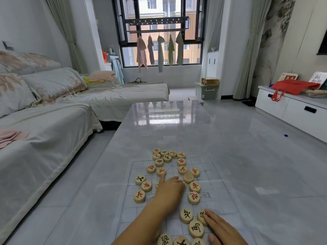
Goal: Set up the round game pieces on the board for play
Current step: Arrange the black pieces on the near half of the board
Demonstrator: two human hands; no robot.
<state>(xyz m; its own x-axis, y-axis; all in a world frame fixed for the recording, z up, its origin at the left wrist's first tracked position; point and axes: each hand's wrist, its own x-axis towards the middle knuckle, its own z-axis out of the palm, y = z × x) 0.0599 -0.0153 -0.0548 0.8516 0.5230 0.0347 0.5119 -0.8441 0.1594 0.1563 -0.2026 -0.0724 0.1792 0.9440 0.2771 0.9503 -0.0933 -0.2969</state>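
Wooden round pieces (177, 181) with red or black characters lie scattered on a thin clear board (208, 175) printed with a faint grid. The board lies flat on a glossy grey table (177, 124). Red-marked pieces cluster at the board's far edge and down both sides; black-marked pieces sit near the bottom edge. The left hand (169, 190) rests palm down over the middle of the board, its index finger stretched to touch a red-marked piece (161, 171); it grips nothing. The right hand (223, 228) lies flat and loose at the lower right, fingertips against a black-marked piece (201, 216). A covered sofa (53, 121) stands to the left, a window (159, 30) with hanging clothes beyond.
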